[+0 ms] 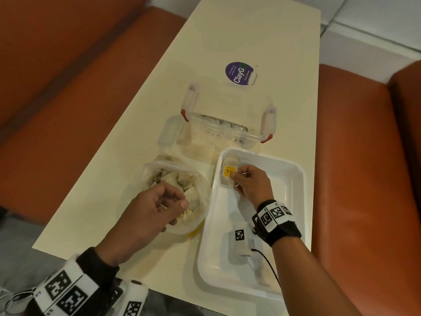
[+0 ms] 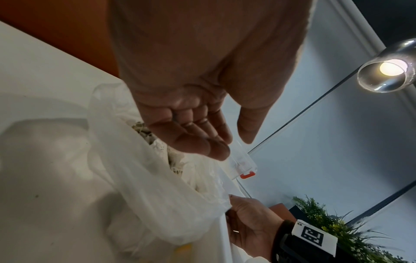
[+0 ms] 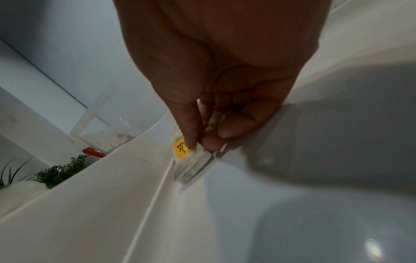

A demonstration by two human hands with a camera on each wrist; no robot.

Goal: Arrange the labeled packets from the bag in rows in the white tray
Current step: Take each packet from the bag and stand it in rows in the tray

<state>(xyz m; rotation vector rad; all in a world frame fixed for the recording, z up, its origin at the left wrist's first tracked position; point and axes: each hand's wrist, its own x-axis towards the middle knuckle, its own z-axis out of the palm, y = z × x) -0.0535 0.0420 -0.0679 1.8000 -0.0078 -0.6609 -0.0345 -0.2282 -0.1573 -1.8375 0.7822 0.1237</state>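
Note:
The white tray [image 1: 301, 197] lies at the table's right front. My right hand [image 1: 234, 176] pinches a pale packet [image 1: 227, 182] with a yellow label [image 1: 229, 171] against the tray floor in its far left corner. Another pale packet [image 1: 232, 159] lies just beyond it in that corner. In the right wrist view, thumb and fingers [image 3: 211, 142] grip the packet [image 3: 191, 167] beside the tray wall [image 3: 101, 186]. The clear plastic bag [image 1: 196, 201] holding several packets stands left of the tray. My left hand [image 1: 175, 201] hovers over the bag's mouth, fingers [image 2: 216, 147] loosely curled and empty above the bag [image 2: 146, 178].
A clear lidless container with red clips [image 1: 227, 119] stands just behind the tray and bag, its lid [image 1: 169, 133] to its left. A purple round sign [image 1: 239, 73] sits farther back. Orange bench seats [image 1: 355, 179] flank the cream table [image 1: 114, 190].

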